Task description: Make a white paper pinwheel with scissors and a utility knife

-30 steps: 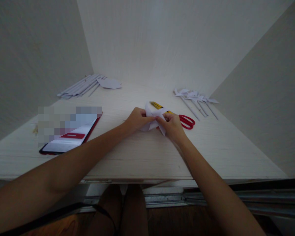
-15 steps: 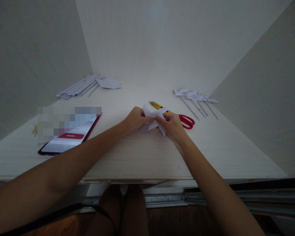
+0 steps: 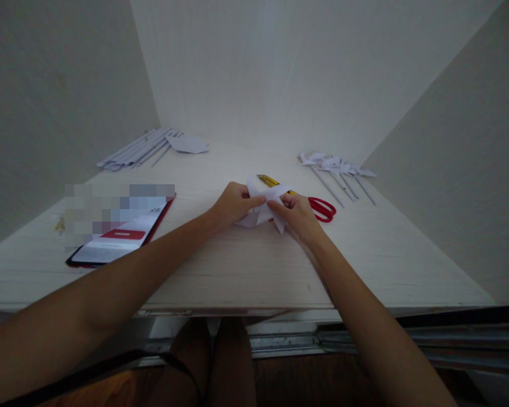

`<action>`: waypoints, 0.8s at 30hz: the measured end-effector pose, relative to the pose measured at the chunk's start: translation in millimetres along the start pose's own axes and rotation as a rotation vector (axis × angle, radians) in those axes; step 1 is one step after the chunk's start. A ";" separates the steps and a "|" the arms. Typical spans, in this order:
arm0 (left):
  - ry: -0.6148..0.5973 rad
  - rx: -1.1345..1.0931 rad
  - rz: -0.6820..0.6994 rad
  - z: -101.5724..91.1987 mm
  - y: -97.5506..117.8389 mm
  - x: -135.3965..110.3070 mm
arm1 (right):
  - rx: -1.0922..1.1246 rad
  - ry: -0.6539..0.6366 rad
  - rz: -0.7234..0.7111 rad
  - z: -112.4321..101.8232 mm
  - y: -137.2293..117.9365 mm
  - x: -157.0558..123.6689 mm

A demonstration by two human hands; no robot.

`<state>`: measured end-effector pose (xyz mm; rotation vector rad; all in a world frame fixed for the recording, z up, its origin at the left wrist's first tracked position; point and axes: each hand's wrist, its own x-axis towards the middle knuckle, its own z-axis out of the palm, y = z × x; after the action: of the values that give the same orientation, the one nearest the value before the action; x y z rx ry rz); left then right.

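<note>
Between my two hands is a white paper pinwheel [image 3: 259, 212], its folded points spread outward. My left hand [image 3: 236, 202] is closed on its left side, the thumb pressing near the centre. From the right, my right hand [image 3: 299, 215] pinches the paper, its thumb almost meeting the left thumb. Just behind the paper lies a yellow utility knife [image 3: 268, 180], partly covered by the paper and my right hand. Red-handled scissors [image 3: 323, 209] lie beside my right hand, their blades hidden.
Several paper pinwheels on sticks [image 3: 333, 164] lie at the back right. A bundle of rolled paper sticks [image 3: 138, 148] and a flat piece of white paper [image 3: 189, 144] lie at the back left. A phone [image 3: 123, 240] rests on the white table [image 3: 237, 271]. Walls enclose three sides.
My left thumb has shifted slightly right and up toward the pinwheel's centre, and the paper points have moved a little. My right hand keeps its hold in nearly the same place.
</note>
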<state>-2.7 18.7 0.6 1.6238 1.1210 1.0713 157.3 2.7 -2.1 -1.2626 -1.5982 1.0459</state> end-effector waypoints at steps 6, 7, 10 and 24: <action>0.013 0.007 -0.016 0.8 2.8 -0.6 | 0.060 -0.004 -0.006 0.9 2.3 1.0; 0.013 -0.002 -0.023 1.0 3.4 -0.8 | 0.063 0.000 -0.003 1.1 2.6 1.1; 0.010 -0.010 -0.037 1.3 3.9 -1.1 | 0.070 0.005 0.001 1.8 2.9 1.2; -0.064 -0.115 -0.120 0.9 6.6 -3.9 | 0.109 -0.025 -0.020 1.8 15.8 6.1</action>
<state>-1.3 13.4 6.0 1.4722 1.0808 0.9811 159.4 10.8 -16.9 -1.1624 -1.5477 1.1247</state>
